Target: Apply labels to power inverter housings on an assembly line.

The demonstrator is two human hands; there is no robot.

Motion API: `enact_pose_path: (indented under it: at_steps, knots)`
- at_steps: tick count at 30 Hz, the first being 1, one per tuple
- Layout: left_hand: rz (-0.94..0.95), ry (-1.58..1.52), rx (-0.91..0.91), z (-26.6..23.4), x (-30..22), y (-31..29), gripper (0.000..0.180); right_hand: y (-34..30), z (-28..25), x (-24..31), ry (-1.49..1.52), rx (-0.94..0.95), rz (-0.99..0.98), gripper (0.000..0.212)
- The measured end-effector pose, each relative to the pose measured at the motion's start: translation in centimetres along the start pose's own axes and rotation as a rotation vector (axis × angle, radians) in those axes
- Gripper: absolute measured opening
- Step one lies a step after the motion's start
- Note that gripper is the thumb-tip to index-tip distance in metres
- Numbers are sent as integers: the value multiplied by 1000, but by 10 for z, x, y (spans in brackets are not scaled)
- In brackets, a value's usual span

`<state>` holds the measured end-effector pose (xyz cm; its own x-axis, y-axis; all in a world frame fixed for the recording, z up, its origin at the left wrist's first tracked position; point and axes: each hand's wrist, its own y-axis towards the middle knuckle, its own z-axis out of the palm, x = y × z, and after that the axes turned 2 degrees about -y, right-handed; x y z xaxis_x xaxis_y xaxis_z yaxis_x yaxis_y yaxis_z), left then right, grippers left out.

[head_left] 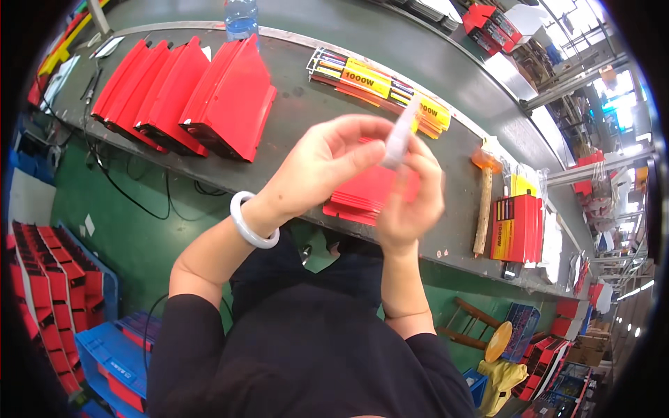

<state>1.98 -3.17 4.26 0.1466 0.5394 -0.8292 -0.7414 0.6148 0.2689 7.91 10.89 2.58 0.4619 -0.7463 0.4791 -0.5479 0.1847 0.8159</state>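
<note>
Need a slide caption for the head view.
Left hand pinching a blurred whitish piece, right hand close beside it, above a red casing on the grey workbench.

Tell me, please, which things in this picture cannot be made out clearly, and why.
Head view: the thin whitish strip between the left hand and right hand is blurred; its material and which hand grips it are unclear.
Head view: the red, ribbed casing is partly covered by the right hand.
Head view: the top of the bluish transparent bottle is cut off by the upper edge.
</note>
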Motion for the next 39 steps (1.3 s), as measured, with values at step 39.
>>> enact_pose_path:
  at_steps: [39]
  knots:
    - [417,472,-164,-12,-15,24,10,18,-71,-49,447,-359,361,21]
